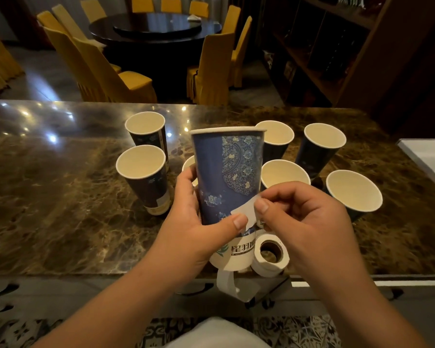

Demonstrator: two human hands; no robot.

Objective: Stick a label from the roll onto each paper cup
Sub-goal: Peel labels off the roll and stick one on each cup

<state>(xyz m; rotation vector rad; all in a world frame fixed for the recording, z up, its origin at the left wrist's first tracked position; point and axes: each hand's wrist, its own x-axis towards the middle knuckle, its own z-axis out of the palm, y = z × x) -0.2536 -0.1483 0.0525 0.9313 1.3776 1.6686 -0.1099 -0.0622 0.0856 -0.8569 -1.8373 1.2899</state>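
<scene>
We hold the blue paper cup (226, 177) upright above the near edge of the worktop (60, 197), and a white label (245, 214) is being brought onto its lower wall, just above the white printed band. The left hand (199, 222) wraps the cup from the left, its thumb lying on the label's left edge. The right hand (304, 217) pinches the label's right end between thumb and forefinger; that grip is narrow and closed on the label. We judge the step in hand to be application: the label touches the cup at one side but does not look fully pressed flat.

The next move calls for smoothing the label down along the curve of the wall, then releasing the pinch and setting the cup among the others.

The label roll (270, 254) rests on the worktop just below the right hand, touching or just beside the cup's base, with a strip of backing (227, 285) hanging over the edge. Seven more cups stand behind; the near left cup (146, 177) appears to carry a label near its base.
</scene>
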